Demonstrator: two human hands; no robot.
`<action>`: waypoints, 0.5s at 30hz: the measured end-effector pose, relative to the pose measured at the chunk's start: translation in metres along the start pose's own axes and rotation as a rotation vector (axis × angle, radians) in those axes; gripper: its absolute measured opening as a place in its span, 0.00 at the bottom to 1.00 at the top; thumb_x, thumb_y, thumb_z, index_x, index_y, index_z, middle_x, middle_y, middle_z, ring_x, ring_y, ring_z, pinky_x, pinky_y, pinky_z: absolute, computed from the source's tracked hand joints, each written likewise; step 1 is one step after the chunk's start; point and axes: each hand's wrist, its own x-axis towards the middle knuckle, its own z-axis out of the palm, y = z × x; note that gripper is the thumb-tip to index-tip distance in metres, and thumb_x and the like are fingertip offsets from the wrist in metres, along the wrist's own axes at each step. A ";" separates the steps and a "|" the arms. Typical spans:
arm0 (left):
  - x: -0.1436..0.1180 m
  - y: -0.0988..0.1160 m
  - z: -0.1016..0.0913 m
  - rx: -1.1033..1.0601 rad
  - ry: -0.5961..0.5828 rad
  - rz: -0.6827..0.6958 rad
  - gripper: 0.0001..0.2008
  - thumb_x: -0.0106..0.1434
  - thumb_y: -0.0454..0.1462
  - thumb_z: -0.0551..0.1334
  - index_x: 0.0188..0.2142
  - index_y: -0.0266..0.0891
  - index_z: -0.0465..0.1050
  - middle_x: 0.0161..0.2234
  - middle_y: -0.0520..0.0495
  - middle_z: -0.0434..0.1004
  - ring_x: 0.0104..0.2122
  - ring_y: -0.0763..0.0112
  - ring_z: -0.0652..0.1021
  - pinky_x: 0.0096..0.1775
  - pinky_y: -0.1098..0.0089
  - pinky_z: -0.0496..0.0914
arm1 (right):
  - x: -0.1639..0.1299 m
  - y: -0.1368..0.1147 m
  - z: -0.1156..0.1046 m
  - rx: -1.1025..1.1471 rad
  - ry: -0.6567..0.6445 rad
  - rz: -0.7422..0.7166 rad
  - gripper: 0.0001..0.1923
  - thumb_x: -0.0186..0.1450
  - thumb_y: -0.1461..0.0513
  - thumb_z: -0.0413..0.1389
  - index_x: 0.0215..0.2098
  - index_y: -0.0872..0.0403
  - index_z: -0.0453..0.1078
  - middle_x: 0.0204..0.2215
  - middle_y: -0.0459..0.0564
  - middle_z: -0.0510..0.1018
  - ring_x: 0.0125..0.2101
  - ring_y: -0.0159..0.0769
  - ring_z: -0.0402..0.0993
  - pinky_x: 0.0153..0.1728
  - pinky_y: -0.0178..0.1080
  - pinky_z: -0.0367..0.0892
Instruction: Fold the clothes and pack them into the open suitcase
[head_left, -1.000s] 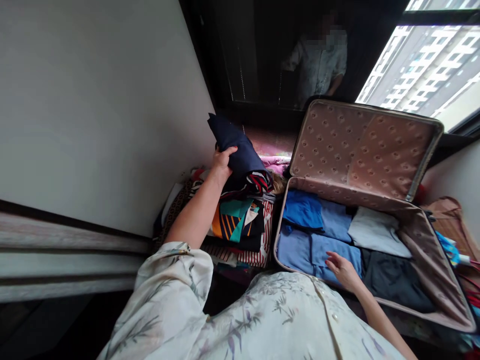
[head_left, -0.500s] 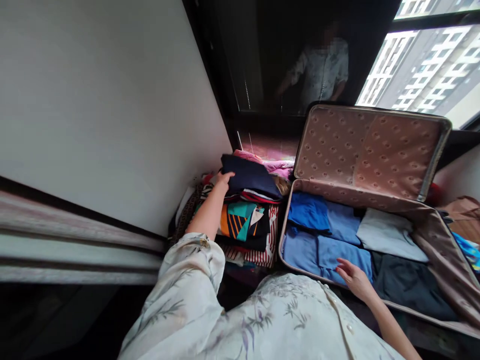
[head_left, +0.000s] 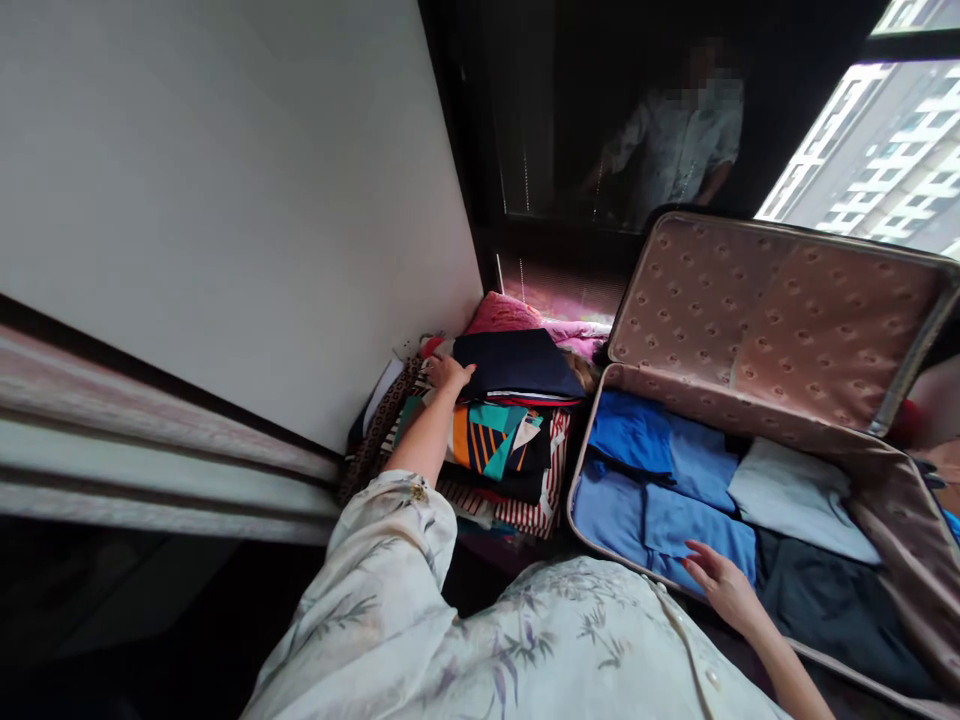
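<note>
Left hand [head_left: 448,374] closed on edge of navy folded garment [head_left: 517,364] atop clothes pile [head_left: 495,445]. Right hand [head_left: 721,585] flat, open, in suitcase [head_left: 885,480]. Soft, light; likely best held under fold.

Left hand [head_left: 448,374] reaches forward, arm extended; right hand [head_left: 721,588] rests flat.

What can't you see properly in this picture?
- Head view: the lower clothes in the pile are covered by the navy folded garment and the left hand.
- The suitcase is cut off by the right and bottom edges.
- Cloth under the right hand is hidden by the palm.
- The reflection in the dark glass is too dim and blurred.
</note>
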 end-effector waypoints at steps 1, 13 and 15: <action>-0.004 0.004 0.000 0.102 -0.006 0.108 0.34 0.53 0.44 0.76 0.55 0.32 0.71 0.65 0.20 0.59 0.66 0.30 0.61 0.62 0.43 0.58 | 0.003 -0.003 0.002 -0.003 -0.002 -0.011 0.30 0.52 0.41 0.57 0.44 0.51 0.78 0.35 0.55 0.86 0.36 0.49 0.83 0.40 0.45 0.75; -0.034 0.020 0.020 0.502 -0.631 0.774 0.18 0.61 0.35 0.67 0.51 0.43 0.80 0.55 0.36 0.77 0.57 0.47 0.75 0.59 0.54 0.65 | 0.024 -0.023 0.009 -0.023 -0.093 -0.026 0.33 0.52 0.40 0.56 0.46 0.54 0.77 0.37 0.59 0.86 0.38 0.51 0.83 0.43 0.47 0.74; -0.027 0.026 0.021 0.432 -0.640 0.735 0.11 0.60 0.33 0.66 0.42 0.41 0.82 0.49 0.36 0.80 0.54 0.47 0.77 0.58 0.54 0.66 | 0.024 -0.024 0.010 -0.016 -0.098 -0.028 0.34 0.53 0.41 0.56 0.46 0.55 0.77 0.37 0.60 0.85 0.38 0.51 0.83 0.43 0.47 0.75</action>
